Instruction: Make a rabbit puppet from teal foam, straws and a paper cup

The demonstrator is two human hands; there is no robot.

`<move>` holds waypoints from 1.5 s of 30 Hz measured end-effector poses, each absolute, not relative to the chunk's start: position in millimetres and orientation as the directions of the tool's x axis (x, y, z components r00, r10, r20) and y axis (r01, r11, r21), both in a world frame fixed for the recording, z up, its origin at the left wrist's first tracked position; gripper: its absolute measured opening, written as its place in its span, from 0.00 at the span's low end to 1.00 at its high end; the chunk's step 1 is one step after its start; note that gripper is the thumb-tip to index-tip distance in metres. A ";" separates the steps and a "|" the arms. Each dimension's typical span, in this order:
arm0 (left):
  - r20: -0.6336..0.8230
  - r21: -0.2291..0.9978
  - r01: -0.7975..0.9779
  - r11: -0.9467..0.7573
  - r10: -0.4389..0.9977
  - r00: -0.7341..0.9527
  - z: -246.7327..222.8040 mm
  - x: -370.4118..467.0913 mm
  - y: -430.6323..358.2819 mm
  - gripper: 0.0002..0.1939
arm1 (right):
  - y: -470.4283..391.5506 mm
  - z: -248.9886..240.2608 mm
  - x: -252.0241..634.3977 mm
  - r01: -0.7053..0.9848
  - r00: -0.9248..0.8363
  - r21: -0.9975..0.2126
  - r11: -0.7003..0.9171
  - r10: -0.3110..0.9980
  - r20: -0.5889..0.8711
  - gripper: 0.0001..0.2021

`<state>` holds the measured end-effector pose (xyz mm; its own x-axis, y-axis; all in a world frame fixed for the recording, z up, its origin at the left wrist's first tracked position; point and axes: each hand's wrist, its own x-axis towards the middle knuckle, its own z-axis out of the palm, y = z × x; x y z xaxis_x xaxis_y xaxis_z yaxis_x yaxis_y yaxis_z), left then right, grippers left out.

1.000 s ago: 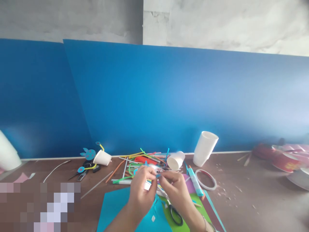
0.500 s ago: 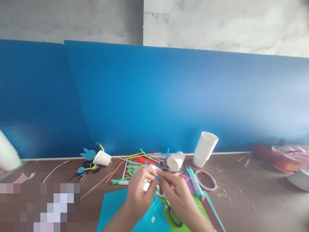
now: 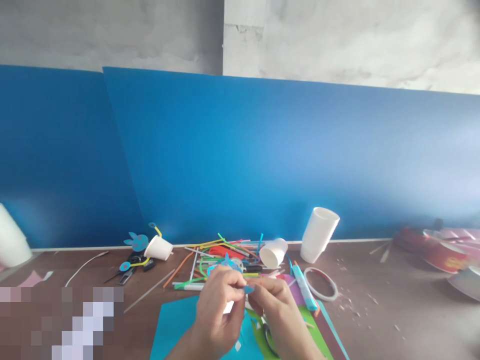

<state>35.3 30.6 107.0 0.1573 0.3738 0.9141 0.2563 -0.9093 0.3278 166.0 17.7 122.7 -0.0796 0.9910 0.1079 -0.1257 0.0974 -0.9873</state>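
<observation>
My left hand [image 3: 220,306] and my right hand [image 3: 278,306] meet in front of me, their fingertips pinched together on a small piece of blue paper [image 3: 248,289]. Part of that piece is hidden by the fingers. Something white [image 3: 228,307], perhaps a paper cup, shows partly behind my left hand. Beneath my hands lie blue paper [image 3: 170,325] and green paper [image 3: 318,332]. A dark scissor handle [image 3: 267,340] shows beside my right wrist. Just beyond my left hand is a blue paper cutout with pointed ears [image 3: 227,261], partly covered.
Colourful straws [image 3: 210,244] are heaped behind my hands, with a tipped paper cup [image 3: 273,253]. Stacked cups [image 3: 320,235], a tape roll [image 3: 308,272] and a blue tube [image 3: 304,287] stand or lie to the right. A cup with a blue rabbit head [image 3: 137,242] lies left.
My hands have moved slightly down and turned a little. More of the blue paper piece now shows between the fingertips, and more of the eared cutout behind them.
</observation>
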 end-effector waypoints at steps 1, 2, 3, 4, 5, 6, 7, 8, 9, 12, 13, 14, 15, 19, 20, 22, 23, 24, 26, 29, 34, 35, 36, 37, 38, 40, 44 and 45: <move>0.917 0.303 0.282 -0.910 0.359 0.172 106.5 34.2 30.2 0.18 | 17.7 120.7 164.2 -0.151 -0.062 -0.985 0.083 0.994 0.093 0.17; 0.922 0.279 0.304 -0.911 0.343 0.182 105.9 33.3 30.1 0.19 | 17.9 118.5 162.6 -0.166 -0.059 -0.983 0.076 0.994 0.087 0.18; 0.926 0.261 0.323 -0.910 0.330 0.184 105.3 32.6 30.2 0.19 | 18.4 116.4 161.3 -0.172 -0.068 -0.983 0.070 0.994 0.083 0.18; 0.930 0.250 0.332 -0.909 0.321 0.180 104.7 32.4 30.4 0.20 | 18.8 114.5 160.5 -0.173 -0.076 -0.983 0.069 0.994 0.083 0.19; 0.931 0.255 0.329 -0.909 0.323 0.171 104.0 32.7 30.8 0.19 | 19.2 113.0 160.1 -0.162 -0.084 -0.984 0.078 0.992 0.092 0.19; 0.931 0.275 0.310 -0.910 0.333 0.151 103.3 33.6 31.3 0.19 | 19.5 111.9 160.1 -0.132 -0.081 -0.986 0.106 0.990 0.117 0.19; 0.925 0.313 0.276 -0.909 0.357 0.126 102.5 35.3 31.6 0.17 | 19.5 111.3 160.5 -0.073 -0.060 -0.985 0.159 0.985 0.163 0.17; 0.912 0.375 0.226 -0.899 0.402 0.086 101.6 37.8 31.8 0.15 | 19.4 111.0 160.9 0.018 -0.023 -0.971 0.238 0.971 0.237 0.14; 0.882 0.458 0.157 -0.875 0.469 0.037 100.7 40.8 31.7 0.13 | 19.2 111.0 161.4 0.132 0.014 -0.935 0.329 0.943 0.333 0.12; 0.647 0.739 -0.153 -0.655 0.755 -0.105 100.2 51.0 30.3 0.08 | 20.5 110.9 162.6 0.428 0.041 -0.750 0.505 0.818 0.574 0.10; 0.532 0.796 -0.268 -0.543 0.838 -0.118 101.3 53.6 29.8 0.08 | 22.2 110.6 163.4 0.469 0.030 -0.720 0.512 0.805 0.592 0.10; 0.419 0.821 -0.371 -0.433 0.900 -0.122 103.3 55.1 29.6 0.10 | 24.9 110.3 164.7 0.484 0.036 -0.724 0.492 0.815 0.578 0.10; 0.319 0.825 -0.453 -0.337 0.940 -0.118 106.0 55.5 29.7 0.12 | 28.6 109.9 166.7 0.479 0.054 -0.751 0.454 0.839 0.541 0.11; 0.077 0.780 -0.619 -0.093 0.996 -0.052 118.8 49.0 35.5 0.17 | 47.9 107.0 181.9 0.499 0.107 -0.806 0.320 0.900 0.423 0.15; 0.034 0.765 -0.643 -0.036 0.999 -0.015 120.5 47.1 38.1 0.17 | 52.6 105.0 186.0 0.581 0.070 -0.746 0.324 0.894 0.442 0.14; -0.068 0.715 -0.694 0.090 0.996 0.059 120.5 44.7 43.7 0.15 | 60.5 97.6 192.0 0.777 -0.036 -0.554 0.299 0.900 0.435 0.14; -0.123 0.682 -0.716 0.146 0.989 0.085 118.9 44.4 46.3 0.13 | 63.5 92.1 193.8 0.849 -0.076 -0.453 0.271 0.912 0.402 0.15; -0.175 0.648 -0.736 0.195 0.979 0.105 116.7 44.6 48.7 0.11 | 66.1 85.6 194.7 0.895 -0.099 -0.374 0.242 0.927 0.361 0.14; -0.262 0.591 -0.765 0.256 0.958 0.119 111.9 45.8 52.3 0.07 | 69.5 72.0 195.2 0.931 -0.116 -0.301 0.204 0.951 0.287 0.14; -0.333 0.545 -0.789 0.284 0.937 0.107 107.7 47.3 54.5 0.06 | 70.6 60.4 195.0 0.944 -0.105 -0.282 0.173 0.965 0.239 0.11; -0.323 0.572 -0.772 0.277 0.941 0.098 108.1 47.0 54.4 0.07 | 61.3 82.8 190.7 0.799 -0.084 -0.520 0.302 0.912 0.401 0.10; -0.307 0.585 -0.767 0.265 0.947 0.092 108.0 47.1 54.5 0.08 | 58.2 90.0 188.7 0.739 -0.074 -0.566 0.366 0.878 0.473 0.08; -0.289 0.594 -0.764 0.252 0.953 0.090 107.8 47.2 54.6 0.08 | 55.0 96.5 186.7 0.704 -0.064 -0.567 0.427 0.834 0.549 0.06; -0.273 0.595 -0.767 0.240 0.958 0.088 107.3 47.4 54.7 0.09 | 51.8 101.9 184.6 0.689 -0.078 -0.538 0.485 0.789 0.610 0.05; -0.264 0.589 -0.774 0.232 0.961 0.088 106.8 47.8 54.7 0.09 | 48.9 105.9 182.7 0.692 -0.103 -0.496 0.525 0.752 0.652 0.04; -0.268 0.561 -0.794 0.235 0.959 0.094 105.7 48.4 54.4 0.10 | 44.6 110.1 180.0 0.719 -0.161 -0.401 0.568 0.698 0.698 0.06; -0.306 0.536 -0.798 0.276 0.944 0.121 105.7 48.9 53.0 0.10 | 42.7 110.5 179.6 0.753 -0.197 -0.290 0.590 0.624 0.756 0.07; -0.308 0.541 -0.790 0.286 0.942 0.131 106.3 48.8 52.7 0.09 | 43.0 110.3 180.3 0.754 -0.198 -0.281 0.594 0.612 0.765 0.07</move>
